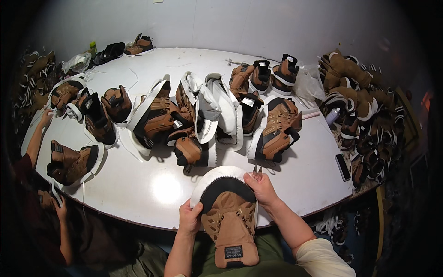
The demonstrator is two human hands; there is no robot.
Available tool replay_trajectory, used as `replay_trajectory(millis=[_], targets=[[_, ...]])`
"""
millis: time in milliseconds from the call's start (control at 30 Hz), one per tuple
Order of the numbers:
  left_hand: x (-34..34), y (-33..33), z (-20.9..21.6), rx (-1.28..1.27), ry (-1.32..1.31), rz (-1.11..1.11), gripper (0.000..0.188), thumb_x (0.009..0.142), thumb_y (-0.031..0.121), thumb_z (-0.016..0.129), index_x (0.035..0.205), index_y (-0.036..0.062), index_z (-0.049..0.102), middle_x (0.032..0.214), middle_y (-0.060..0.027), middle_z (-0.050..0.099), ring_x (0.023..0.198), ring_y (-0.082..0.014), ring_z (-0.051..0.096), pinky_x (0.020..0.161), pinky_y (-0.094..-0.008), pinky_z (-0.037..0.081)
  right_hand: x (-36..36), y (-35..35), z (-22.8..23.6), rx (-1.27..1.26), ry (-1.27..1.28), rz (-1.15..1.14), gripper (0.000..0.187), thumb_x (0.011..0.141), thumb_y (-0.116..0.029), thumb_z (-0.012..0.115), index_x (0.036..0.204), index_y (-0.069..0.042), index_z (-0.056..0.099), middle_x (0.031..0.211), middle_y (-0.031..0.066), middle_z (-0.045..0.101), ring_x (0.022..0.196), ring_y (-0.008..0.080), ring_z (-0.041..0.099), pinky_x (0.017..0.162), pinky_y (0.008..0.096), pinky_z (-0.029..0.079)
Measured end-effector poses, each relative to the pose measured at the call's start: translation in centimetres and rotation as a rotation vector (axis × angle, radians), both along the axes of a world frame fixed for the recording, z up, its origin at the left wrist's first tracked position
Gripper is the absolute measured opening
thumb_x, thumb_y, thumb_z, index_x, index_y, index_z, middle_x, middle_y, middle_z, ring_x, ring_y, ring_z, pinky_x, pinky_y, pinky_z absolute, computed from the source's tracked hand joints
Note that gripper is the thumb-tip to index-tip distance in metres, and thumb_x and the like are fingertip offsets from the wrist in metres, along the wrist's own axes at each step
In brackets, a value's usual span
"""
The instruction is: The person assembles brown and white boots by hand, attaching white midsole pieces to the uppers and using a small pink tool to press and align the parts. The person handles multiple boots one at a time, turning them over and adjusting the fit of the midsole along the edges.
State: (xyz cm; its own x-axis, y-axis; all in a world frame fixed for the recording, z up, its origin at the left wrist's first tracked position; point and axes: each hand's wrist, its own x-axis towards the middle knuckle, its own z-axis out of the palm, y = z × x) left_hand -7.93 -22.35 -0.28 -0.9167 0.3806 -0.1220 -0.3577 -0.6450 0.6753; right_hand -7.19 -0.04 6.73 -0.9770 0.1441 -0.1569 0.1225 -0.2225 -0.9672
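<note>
Between my hands, over the table's front edge, is a brown and black shoe upper (234,207) with a white band stitched round its toe. Its toe points away from me and its tongue hangs toward my lap. My left hand (189,218) pinches the band on the left side, thumb on top. On the right side, my right hand (261,189) grips the same band. Two small metal points, like those of thread snips (257,170), stick up from the right hand; their handle is hidden in it. Just beyond stand several similar shoe uppers (196,150).
The white table (134,177) has a curved edge. More uppers (277,127) stand across its middle and back. Heaped uppers (369,115) fill the right side, near a dark phone-like slab (342,167). At left, another person's hand (46,117) touches an upper; their other hand (61,211) is lower.
</note>
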Motion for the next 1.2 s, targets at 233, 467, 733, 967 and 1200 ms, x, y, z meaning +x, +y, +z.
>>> replay_trajectory(millis=[233, 467, 733, 967, 1200], targets=[[0.2, -0.1, 0.0, 0.031, 0.010, 0.003, 0.043, 0.087, 0.019, 0.067, 0.116, -0.0089, 0.053, 0.110, -0.0155, 0.063, 0.094, -0.0228, 0.063, 0.085, -0.0357, 0.052, 0.2, -0.5, 0.7, -0.027, 0.010, 0.011, 0.026, 0.094, -0.025, 0.059, 0.074, -0.008, 0.057, 0.071, -0.0086, 0.050, 0.062, 0.0007, 0.041, 0.055, 0.0190, 0.036], [0.3, 0.0, -1.0, 0.046, 0.004, 0.019, 0.043, 0.087, 0.021, 0.066, 0.116, -0.0076, 0.053, 0.109, -0.0159, 0.063, 0.094, -0.0235, 0.064, 0.083, -0.0357, 0.053, 0.2, -0.5, 0.7, -0.050, -0.006, 0.028, 0.028, 0.094, -0.024, 0.058, 0.070, -0.011, 0.053, 0.068, -0.0097, 0.048, 0.060, 0.0005, 0.040, 0.054, 0.0179, 0.036], [-0.2, 0.3, -2.1, 0.130, -0.034, 0.044, 0.037, 0.090, 0.016, 0.062, 0.118, -0.0064, 0.052, 0.113, -0.0152, 0.062, 0.099, -0.0234, 0.063, 0.087, -0.0362, 0.051, -0.8, -0.7, 0.0, -0.161, -0.083, 0.038, 0.027, 0.093, -0.023, 0.060, 0.070, -0.012, 0.051, 0.069, -0.0088, 0.047, 0.059, -0.0001, 0.040, 0.054, 0.0171, 0.037], [-0.6, 0.4, -2.4, 0.111, -0.063, 0.030, 0.038, 0.094, 0.020, 0.055, 0.122, -0.0044, 0.048, 0.117, -0.0151, 0.059, 0.102, -0.0241, 0.061, 0.088, -0.0367, 0.050, -1.4, -1.0, 0.5, -0.262, -0.149, 0.040, 0.025, 0.093, -0.022, 0.060, 0.072, -0.011, 0.054, 0.071, -0.0076, 0.050, 0.058, 0.0008, 0.042, 0.054, 0.0182, 0.039], [-0.8, 2.1, 0.4, 0.038, -0.081, 0.010, 0.032, 0.093, 0.014, 0.057, 0.118, -0.0052, 0.052, 0.112, -0.0135, 0.062, 0.097, -0.0207, 0.063, 0.086, -0.0331, 0.051, -0.2, 1.4, -1.3, -0.088, -0.077, -0.028, 0.026, 0.093, -0.027, 0.060, 0.074, -0.009, 0.058, 0.072, -0.0084, 0.051, 0.065, 0.0009, 0.042, 0.061, 0.0185, 0.036]])
